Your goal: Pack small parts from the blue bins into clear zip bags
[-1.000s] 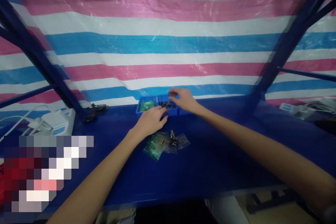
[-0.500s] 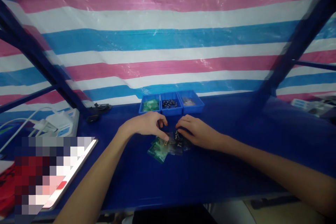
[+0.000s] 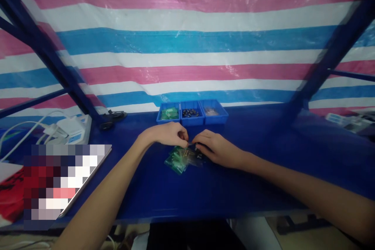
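My left hand (image 3: 173, 134) is closed in a pinch, thumb against curled fingers, at the upper edge of a small clear plastic bag (image 3: 193, 158). From the other side my right hand (image 3: 213, 147) pinches near the same edge, its fingertips almost meeting the left ones. Small black-and-silver parts (image 3: 199, 156) show beneath the right fingers, and a few thin brass-coloured pieces show through the clear plastic. Beside them, below the left hand, lie green packets (image 3: 177, 161) in shiny plastic. The exact grip points are partly hidden by the fingers.
Three joined blue bins stand behind my hands: one with green packets (image 3: 169, 114), one with small black parts (image 3: 190, 113), one with clear bags (image 3: 210, 112). A power strip (image 3: 79, 133) with white cables and a blurred-out flat device (image 3: 84, 179) lie left. Blue frame posts flank the table.
My left hand has closed from a wider thumb-and-finger gap into a pinch and come nearer to my right hand. The view has shifted slightly.
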`<state>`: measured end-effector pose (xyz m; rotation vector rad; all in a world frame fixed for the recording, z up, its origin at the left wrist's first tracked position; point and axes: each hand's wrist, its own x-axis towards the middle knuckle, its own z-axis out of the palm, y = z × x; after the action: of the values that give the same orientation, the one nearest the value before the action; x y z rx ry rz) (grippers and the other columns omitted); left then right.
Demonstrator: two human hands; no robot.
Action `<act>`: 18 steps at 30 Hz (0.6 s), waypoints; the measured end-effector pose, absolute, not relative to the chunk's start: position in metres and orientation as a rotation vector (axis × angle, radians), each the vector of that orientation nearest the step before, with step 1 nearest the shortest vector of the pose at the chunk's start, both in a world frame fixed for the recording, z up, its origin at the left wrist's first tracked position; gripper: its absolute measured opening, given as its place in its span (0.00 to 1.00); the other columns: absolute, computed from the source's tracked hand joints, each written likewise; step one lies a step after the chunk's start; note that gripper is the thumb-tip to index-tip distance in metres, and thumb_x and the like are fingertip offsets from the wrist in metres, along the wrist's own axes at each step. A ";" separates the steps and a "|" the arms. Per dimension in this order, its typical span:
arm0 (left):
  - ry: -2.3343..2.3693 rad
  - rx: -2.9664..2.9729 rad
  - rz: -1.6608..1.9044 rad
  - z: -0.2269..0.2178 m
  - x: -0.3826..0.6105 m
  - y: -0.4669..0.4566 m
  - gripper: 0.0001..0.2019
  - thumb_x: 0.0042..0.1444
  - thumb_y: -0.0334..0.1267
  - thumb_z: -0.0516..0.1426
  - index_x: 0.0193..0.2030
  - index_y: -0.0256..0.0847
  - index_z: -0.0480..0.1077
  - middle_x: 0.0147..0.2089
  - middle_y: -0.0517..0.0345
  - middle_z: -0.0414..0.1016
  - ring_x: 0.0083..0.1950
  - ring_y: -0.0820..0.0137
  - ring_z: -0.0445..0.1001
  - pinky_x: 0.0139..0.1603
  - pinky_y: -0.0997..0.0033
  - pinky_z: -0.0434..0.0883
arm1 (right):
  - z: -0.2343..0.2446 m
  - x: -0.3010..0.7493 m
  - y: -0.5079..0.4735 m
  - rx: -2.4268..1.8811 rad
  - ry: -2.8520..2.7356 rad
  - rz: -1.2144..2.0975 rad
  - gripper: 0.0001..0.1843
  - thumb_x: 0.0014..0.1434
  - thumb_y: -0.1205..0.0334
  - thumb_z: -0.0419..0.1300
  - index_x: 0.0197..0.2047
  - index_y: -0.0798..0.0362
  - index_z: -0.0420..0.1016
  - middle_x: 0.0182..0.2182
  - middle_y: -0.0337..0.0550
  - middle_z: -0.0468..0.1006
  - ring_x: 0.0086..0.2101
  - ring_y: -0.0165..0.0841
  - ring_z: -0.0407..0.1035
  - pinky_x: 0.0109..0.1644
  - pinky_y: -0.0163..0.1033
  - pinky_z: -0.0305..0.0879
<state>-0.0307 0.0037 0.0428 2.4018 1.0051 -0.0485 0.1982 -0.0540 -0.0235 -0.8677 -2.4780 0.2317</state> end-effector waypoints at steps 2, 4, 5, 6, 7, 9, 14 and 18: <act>0.997 2.434 0.011 0.041 -0.030 0.005 0.13 0.53 0.41 0.58 0.44 0.43 0.78 0.40 0.56 0.81 0.36 0.69 0.77 0.32 0.74 0.68 | -0.023 0.199 -0.054 -0.892 -2.480 0.234 0.15 0.71 0.63 0.50 0.56 0.53 0.73 0.46 0.52 0.78 0.47 0.41 0.71 0.53 0.48 0.69; 0.971 2.457 0.081 0.039 -0.031 0.006 0.14 0.52 0.38 0.57 0.45 0.43 0.77 0.39 0.57 0.80 0.35 0.69 0.76 0.32 0.74 0.67 | -0.024 0.199 -0.054 -0.923 -2.480 0.233 0.17 0.72 0.63 0.49 0.59 0.53 0.71 0.47 0.52 0.78 0.47 0.41 0.72 0.52 0.49 0.69; 0.953 2.462 0.108 0.038 -0.031 0.007 0.13 0.52 0.37 0.56 0.44 0.43 0.77 0.39 0.57 0.80 0.34 0.70 0.76 0.31 0.74 0.67 | -0.024 0.199 -0.054 -0.935 -2.481 0.229 0.18 0.72 0.63 0.49 0.62 0.52 0.69 0.47 0.52 0.78 0.46 0.41 0.72 0.52 0.50 0.70; 0.939 2.464 0.133 0.037 -0.031 0.007 0.12 0.53 0.37 0.55 0.42 0.43 0.77 0.38 0.57 0.80 0.34 0.70 0.75 0.31 0.74 0.66 | -0.025 0.199 -0.053 -0.943 -2.480 0.223 0.20 0.71 0.64 0.50 0.64 0.52 0.67 0.47 0.52 0.78 0.46 0.42 0.72 0.51 0.50 0.70; 0.931 2.467 0.154 0.037 -0.032 0.008 0.11 0.53 0.37 0.55 0.41 0.43 0.76 0.38 0.57 0.80 0.33 0.70 0.75 0.31 0.74 0.66 | -0.025 0.199 -0.053 -0.948 -2.476 0.216 0.21 0.71 0.64 0.50 0.65 0.51 0.65 0.47 0.52 0.78 0.46 0.42 0.72 0.51 0.50 0.70; 0.930 2.480 0.181 0.037 -0.033 0.009 0.09 0.55 0.37 0.55 0.38 0.42 0.76 0.36 0.58 0.79 0.32 0.71 0.74 0.30 0.74 0.64 | -0.027 0.199 -0.052 -0.952 -2.466 0.207 0.23 0.71 0.65 0.50 0.68 0.49 0.62 0.48 0.51 0.78 0.46 0.42 0.73 0.50 0.50 0.70; 0.958 2.577 0.274 0.040 -0.032 0.008 0.09 0.59 0.36 0.53 0.36 0.41 0.75 0.30 0.59 0.76 0.29 0.72 0.69 0.30 0.72 0.61 | -0.026 0.199 -0.051 -0.892 -2.420 0.236 0.23 0.71 0.64 0.50 0.67 0.48 0.63 0.54 0.51 0.77 0.51 0.41 0.72 0.54 0.50 0.70; 0.957 2.594 0.512 0.041 -0.027 0.006 0.10 0.62 0.37 0.53 0.36 0.41 0.75 0.32 0.59 0.77 0.32 0.71 0.71 0.33 0.70 0.63 | -0.022 0.198 -0.051 -0.815 -2.359 0.272 0.22 0.70 0.66 0.50 0.65 0.48 0.65 0.60 0.49 0.74 0.59 0.40 0.67 0.62 0.51 0.65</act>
<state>-0.0273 0.0060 0.0409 2.5942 0.9574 0.5118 0.1982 -0.0513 -0.0217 -0.8149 -2.3587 0.2716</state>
